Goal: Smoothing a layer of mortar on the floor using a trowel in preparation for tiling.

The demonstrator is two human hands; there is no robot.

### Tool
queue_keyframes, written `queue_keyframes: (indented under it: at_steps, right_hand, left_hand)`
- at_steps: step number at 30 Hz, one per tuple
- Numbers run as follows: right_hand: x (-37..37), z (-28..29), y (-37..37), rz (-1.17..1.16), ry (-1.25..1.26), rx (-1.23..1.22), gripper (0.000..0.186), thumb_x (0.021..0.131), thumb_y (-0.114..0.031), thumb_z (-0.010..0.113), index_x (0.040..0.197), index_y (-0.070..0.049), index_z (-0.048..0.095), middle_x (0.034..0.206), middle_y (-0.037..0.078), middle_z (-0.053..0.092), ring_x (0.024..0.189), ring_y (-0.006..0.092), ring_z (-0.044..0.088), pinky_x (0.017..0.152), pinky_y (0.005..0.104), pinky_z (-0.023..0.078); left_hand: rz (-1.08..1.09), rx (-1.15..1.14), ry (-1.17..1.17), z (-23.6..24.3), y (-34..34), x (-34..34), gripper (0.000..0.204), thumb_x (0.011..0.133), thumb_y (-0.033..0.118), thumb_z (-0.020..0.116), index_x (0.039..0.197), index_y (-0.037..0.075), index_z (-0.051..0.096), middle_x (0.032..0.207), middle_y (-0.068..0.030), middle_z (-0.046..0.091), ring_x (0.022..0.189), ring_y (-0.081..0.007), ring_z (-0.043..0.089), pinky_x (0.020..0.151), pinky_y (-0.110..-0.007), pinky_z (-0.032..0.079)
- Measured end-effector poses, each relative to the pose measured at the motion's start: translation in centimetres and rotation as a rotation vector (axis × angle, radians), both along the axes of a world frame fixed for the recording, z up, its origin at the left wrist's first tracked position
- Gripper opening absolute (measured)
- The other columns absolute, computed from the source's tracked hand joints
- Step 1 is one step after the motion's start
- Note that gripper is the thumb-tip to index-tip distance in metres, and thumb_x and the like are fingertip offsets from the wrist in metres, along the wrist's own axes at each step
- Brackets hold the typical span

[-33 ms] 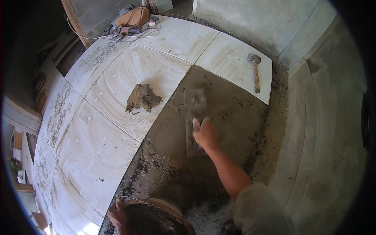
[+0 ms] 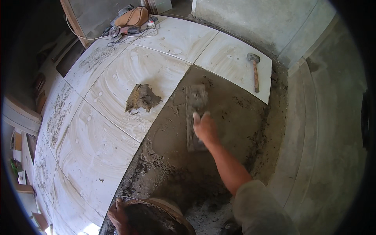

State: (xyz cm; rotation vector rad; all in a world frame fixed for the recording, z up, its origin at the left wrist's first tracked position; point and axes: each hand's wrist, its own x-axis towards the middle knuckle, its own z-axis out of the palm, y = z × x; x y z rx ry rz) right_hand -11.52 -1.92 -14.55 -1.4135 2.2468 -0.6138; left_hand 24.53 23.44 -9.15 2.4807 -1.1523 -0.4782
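My right hand (image 2: 205, 127) is closed round the handle of a flat rectangular plastering trowel (image 2: 196, 98), its blade lying on a bed of wet grey mortar (image 2: 239, 129). The mortar fills the gap beside the laid white tiles (image 2: 113, 133). At the lower edge, my left hand (image 2: 117, 216) grips the rim of a dark, round bucket (image 2: 150, 219) with a thin wire handle. A lump of mortar (image 2: 143, 98) sits on the tile left of the trowel. Smears of mortar cover the tile faces.
A mallet (image 2: 254, 72) with a wooden handle lies on the far right tile. An angle grinder (image 2: 125, 30) and its cord rest at the far left beside an orange-brown bag (image 2: 133, 16). A bare concrete wall (image 2: 250, 23) bounds the far side; rough mortar borders the right.
My right hand and the trowel have slid slightly away from me over the mortar. My left hand stays on the bucket rim.
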Motion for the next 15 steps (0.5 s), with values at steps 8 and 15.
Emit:
queue_keyframes:
  at_steps: [8,15]
  right_hand:
    - [-5.1,-0.6,-8.7,-0.087,0.009,0.117,0.054,0.095,-0.041,0.045,0.113,0.010,0.048,0.111,0.029,0.060,0.102,0.0432,0.060,0.087,0.0500,0.048]
    - [-11.8,-3.8,-4.0,-0.274,0.070,0.062,0.056,0.095,-0.041,0.045,0.106,0.013,0.053,0.102,0.033,0.061,0.096,0.0453,0.061,0.082,0.0514,0.049]
  left_hand:
    - [0.027,0.001,-0.048,-1.3,0.0,0.2,0.057,0.091,0.049,0.050,0.073,-0.002,0.068,0.058,-0.0205,0.059,0.053,-0.0327,0.054,0.056,-0.046,0.041]
    - [0.005,-0.022,-0.021,-0.9,-0.1,0.3,0.054,0.092,0.046,0.050,0.072,-0.001,0.069,0.059,-0.0200,0.060,0.054,-0.0336,0.057,0.056,-0.047,0.043]
